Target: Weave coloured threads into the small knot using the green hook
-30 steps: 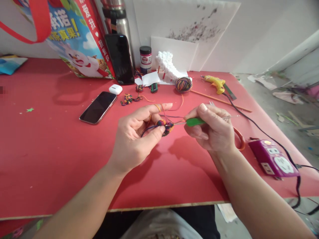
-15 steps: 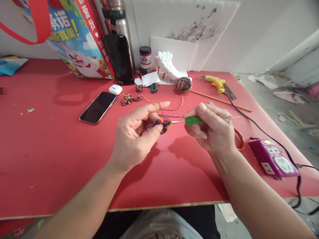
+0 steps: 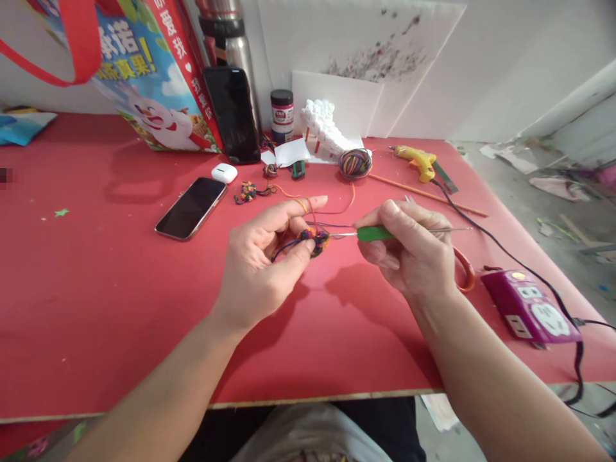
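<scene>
Head view: red counter (image 3: 158, 321), two bare hands at work over its middle, well in from the near edge. Left hand (image 3: 255, 269) pinches a small multicoloured crocheted piece (image 3: 318, 245) between thumb and fingers, clear of the surface; orange-red yarn (image 3: 308, 206) wraps the outstretched index finger. Right hand (image 3: 416, 250) closed round a green-handled hook (image 3: 375, 233), its thin metal shaft reaching the piece's right side, a second metal end jutting out behind the fingers. Beyond, toward the far edge: wound yarn ball (image 3: 355, 164), with an orange strand trailing from it. Yellow glue gun (image 3: 418, 163) near the far right corner; purple power socket (image 3: 532, 305) by the right edge.
</scene>
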Tool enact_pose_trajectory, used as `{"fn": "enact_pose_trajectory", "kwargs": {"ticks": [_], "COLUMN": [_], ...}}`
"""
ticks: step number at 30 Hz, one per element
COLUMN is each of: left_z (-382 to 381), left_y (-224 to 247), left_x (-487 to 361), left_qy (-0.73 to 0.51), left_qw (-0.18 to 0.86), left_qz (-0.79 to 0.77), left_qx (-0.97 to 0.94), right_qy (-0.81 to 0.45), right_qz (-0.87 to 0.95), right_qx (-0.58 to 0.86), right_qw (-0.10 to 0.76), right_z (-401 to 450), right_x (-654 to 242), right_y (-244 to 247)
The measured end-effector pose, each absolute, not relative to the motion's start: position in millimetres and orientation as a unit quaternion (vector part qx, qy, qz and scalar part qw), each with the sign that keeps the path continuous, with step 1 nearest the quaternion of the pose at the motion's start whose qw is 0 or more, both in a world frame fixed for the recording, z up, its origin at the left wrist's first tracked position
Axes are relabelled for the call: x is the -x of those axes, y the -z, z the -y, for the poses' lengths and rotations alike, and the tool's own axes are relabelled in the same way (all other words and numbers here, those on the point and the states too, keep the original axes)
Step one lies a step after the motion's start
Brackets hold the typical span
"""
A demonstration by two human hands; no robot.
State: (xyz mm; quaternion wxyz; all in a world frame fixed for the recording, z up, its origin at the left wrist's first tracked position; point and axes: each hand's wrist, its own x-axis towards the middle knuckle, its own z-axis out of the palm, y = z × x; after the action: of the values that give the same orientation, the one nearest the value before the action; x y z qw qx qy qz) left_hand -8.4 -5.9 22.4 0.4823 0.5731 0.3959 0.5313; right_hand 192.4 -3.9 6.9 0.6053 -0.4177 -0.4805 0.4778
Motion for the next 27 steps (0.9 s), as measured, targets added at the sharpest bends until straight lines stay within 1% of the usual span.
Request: {"fn": "enact_pose_trajectory", "kwargs": {"ticks": [6, 14, 19, 24, 27], "left_z": [6, 3, 2, 2, 1], "left_y": [-24, -18, -21, -22, -21], "left_x": [8, 8, 7, 7, 8], "left_qy": [-0.529, -0.530, -0.529, -0.517, -0.517], "left_qw": [0.484, 0.569, 0.600, 0.631, 0.657], "left_qz": [-0.397, -0.357, -0.361, -0.351, -0.340], "left_qx": [-0.573, -0.517, -0.479, -0.460, -0.430], "right_qy": [-0.489, -0.526, -0.544, -0.532, -0.473], "right_qz": [0.470, 0.449, 0.440, 0.463, 0.523], "right_qx": [0.410, 0.375, 0.347, 0.345, 0.352], "right_qw": [0.610, 0.617, 0.625, 0.619, 0.616], "right_z": [4, 4, 5, 7, 14], "right_x": [-194, -182, -176, -178, -176], "right_y": [-6, -4, -2, 0, 3]}}
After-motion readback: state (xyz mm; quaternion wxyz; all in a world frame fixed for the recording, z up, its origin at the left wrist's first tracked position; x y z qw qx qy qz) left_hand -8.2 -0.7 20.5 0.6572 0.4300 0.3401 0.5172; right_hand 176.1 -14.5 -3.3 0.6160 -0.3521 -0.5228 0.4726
